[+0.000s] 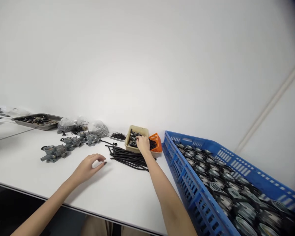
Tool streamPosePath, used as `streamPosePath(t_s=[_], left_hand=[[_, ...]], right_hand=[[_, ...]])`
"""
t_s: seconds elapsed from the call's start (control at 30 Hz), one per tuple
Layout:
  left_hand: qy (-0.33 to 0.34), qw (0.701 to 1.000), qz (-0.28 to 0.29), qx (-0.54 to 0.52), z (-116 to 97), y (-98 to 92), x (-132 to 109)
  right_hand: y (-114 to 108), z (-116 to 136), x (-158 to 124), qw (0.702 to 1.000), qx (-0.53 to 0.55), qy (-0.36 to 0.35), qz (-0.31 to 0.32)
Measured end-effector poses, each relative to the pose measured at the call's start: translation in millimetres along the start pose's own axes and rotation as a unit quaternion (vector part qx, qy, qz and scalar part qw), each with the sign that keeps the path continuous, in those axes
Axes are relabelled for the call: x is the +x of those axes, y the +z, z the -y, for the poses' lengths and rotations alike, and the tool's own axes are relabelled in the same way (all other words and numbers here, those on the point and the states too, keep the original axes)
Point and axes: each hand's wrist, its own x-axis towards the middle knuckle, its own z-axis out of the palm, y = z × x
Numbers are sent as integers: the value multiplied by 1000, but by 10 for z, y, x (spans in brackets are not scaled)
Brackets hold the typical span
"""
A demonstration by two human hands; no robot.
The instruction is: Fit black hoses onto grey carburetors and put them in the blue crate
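My right hand (143, 144) reaches into a beige bin (134, 130) of small dark metal parts, its fingers curled down among them; what they hold, if anything, is hidden. My left hand (88, 167) hovers just above the white table (27, 167), fingers loosely curved and apart, holding nothing. Between the two hands lies a bundle of black rubber hoses (127, 158). Left of my left hand stand several grey metal carburetor bodies (54, 152).
A large blue crate (186, 177) of round metal parts fills the right side. An orange basket (157, 141) sits behind the beige bin. Clear bags of parts (98, 127), a small dish of black rings (117, 135) and a metal tray (38, 120) line the wall.
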Motion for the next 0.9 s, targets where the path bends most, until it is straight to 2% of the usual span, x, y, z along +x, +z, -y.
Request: streamPosePath(t_s=[0.1, 0.2, 0.3, 0.37, 0.47, 0.53, 0.63, 0.7, 0.77, 0.83, 0.9], left_hand=[[-130, 988, -72, 37, 388, -379, -328], [-284, 939, -136, 138, 813, -766, -597], [-396, 890, -131, 184, 1180, -1021, -769], [-413, 888, -93, 178, 1368, -1083, -821], [-385, 902, -41, 189, 1536, -1061, -829], [-362, 905, -18, 223, 1547, -1025, -816], [-311, 901, -14, 303, 1400, -997, -803], [-278, 896, -36, 346, 1220, -997, -800], [-262, 896, -51, 354, 1003, -991, -789], [-249, 911, -45, 325, 766, -950, -757], [-210, 937, -21, 278, 515, -855, -694]], right_hand=[[103, 65, 169, 998, -12, 32, 56], [202, 106, 241, 995, -11, 66, 69], [247, 119, 251, 993, -7, 90, 75], [245, 105, 241, 992, -1, 97, 76], [215, 45, 218, 992, 7, 97, 75], [190, -16, 201, 993, 28, 95, 60], [156, -114, 170, 987, 107, 117, 19], [140, -170, 148, 964, 217, 154, -4], [128, -212, 129, 924, 333, 185, -17], [116, -242, 110, 891, 405, 202, -26], [102, -265, 81, 877, 431, 208, -35]])
